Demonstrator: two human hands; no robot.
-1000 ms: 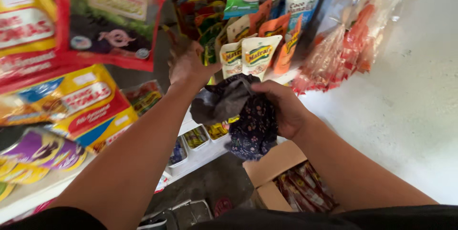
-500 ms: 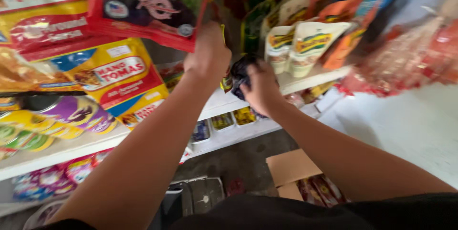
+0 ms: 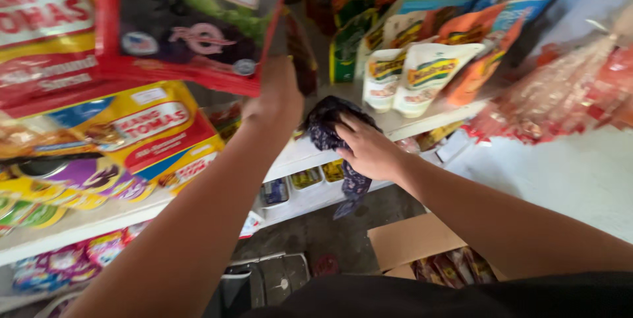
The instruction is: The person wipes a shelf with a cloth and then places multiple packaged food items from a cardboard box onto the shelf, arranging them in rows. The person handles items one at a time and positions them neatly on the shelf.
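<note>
My left hand (image 3: 275,97) is raised to the lower right corner of a hanging red packet (image 3: 191,21) with a dark picture and grips it; its fingers are partly hidden behind the packet. My right hand (image 3: 366,150) presses a dark floral cloth (image 3: 325,122) against the edge of the white shelf (image 3: 300,154). One end of the cloth hangs down below the shelf edge. Both forearms reach up from the bottom of the view.
Yellow and red sauce pouches (image 3: 148,130) fill the left shelf. White spouted pouches (image 3: 422,74) and orange packets stand on the shelf to the right. Clear bags of red sachets (image 3: 560,94) hang at the far right. An open cardboard box (image 3: 409,239) of sachets sits on the floor.
My right hand moved the cloth from in front of my chest up to the shelf edge and now presses it there. My left hand stayed raised at the red packet.
</note>
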